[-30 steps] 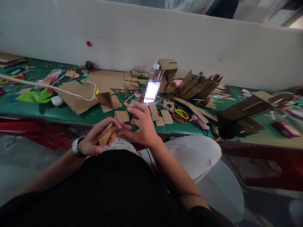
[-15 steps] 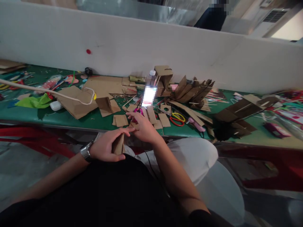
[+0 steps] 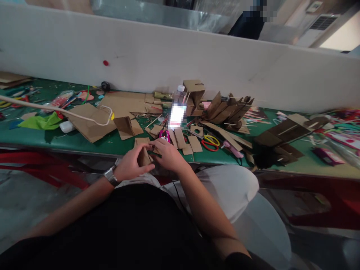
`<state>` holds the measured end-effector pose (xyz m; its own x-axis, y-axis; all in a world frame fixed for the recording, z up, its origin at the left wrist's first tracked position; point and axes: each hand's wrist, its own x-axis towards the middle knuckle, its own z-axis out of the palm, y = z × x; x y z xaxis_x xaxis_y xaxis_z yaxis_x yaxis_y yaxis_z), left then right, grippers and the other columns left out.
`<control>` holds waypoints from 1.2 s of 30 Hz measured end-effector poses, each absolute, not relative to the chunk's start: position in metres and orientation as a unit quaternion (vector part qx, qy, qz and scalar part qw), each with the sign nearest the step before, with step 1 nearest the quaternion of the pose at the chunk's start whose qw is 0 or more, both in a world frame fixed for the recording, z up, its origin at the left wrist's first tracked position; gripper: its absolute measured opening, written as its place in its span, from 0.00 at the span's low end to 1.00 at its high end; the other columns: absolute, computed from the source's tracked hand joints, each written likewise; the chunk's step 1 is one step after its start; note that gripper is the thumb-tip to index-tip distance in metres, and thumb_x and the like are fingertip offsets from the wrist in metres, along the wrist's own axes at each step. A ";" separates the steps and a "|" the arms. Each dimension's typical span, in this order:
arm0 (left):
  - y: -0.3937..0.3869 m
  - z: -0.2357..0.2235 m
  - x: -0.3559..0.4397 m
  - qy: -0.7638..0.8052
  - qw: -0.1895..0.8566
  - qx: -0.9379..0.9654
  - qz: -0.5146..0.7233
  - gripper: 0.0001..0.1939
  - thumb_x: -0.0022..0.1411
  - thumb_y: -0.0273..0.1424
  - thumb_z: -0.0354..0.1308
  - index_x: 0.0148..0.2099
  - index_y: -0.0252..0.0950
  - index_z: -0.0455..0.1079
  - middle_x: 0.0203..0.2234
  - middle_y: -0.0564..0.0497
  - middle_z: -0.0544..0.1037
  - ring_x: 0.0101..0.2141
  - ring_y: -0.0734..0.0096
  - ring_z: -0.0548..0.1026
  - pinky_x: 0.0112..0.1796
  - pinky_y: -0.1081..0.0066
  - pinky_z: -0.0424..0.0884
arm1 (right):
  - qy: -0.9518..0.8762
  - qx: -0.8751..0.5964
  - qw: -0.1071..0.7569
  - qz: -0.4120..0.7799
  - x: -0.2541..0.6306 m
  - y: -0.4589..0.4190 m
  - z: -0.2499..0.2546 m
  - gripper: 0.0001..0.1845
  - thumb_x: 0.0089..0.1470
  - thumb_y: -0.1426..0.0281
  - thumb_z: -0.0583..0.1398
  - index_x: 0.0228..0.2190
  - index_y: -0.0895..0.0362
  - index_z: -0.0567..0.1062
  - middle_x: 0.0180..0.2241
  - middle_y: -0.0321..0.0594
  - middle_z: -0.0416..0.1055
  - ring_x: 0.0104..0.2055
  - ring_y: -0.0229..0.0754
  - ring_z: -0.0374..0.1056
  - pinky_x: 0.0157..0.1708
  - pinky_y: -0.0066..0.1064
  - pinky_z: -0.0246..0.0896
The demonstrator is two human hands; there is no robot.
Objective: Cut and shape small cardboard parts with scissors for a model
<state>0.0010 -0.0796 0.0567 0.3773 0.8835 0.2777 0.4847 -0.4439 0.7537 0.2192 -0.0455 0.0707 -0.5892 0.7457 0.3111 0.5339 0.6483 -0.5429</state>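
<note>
My left hand [image 3: 131,166], with a wristwatch [image 3: 110,175] on the wrist, is closed around a small folded cardboard piece [image 3: 144,158] just in front of the green table's near edge [image 3: 84,144]. My right hand [image 3: 168,155] meets it from the right, fingers curled and pinching the same cardboard at its top. Both hands hover over my lap. Flat cardboard rectangles [image 3: 189,143] and a pink-handled tool [image 3: 164,135] lie on the table just beyond my fingers.
Cardboard sheets [image 3: 92,122], a lit phone [image 3: 177,112], a water bottle [image 3: 180,92], red and yellow scissors [image 3: 209,142], folded cardboard models [image 3: 230,107], a white cord [image 3: 56,109] and green paper [image 3: 42,122] litter the table. A white partition [image 3: 180,56] backs it.
My left hand lifted forward toward the table edge with the cardboard piece. My right hand drew back from the table to join it. The view tilted slightly upward.
</note>
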 end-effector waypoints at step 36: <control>-0.042 0.016 -0.040 0.501 0.428 0.507 0.556 0.42 0.63 0.40 0.65 0.75 0.40 0.55 0.52 0.43 0.79 0.38 0.66 0.78 0.33 0.69 0.73 | -0.905 -0.381 0.157 0.103 0.184 -0.047 0.036 0.29 0.61 0.58 0.69 0.61 0.53 0.77 0.77 0.51 0.50 0.76 0.67 0.45 0.68 0.62 0.55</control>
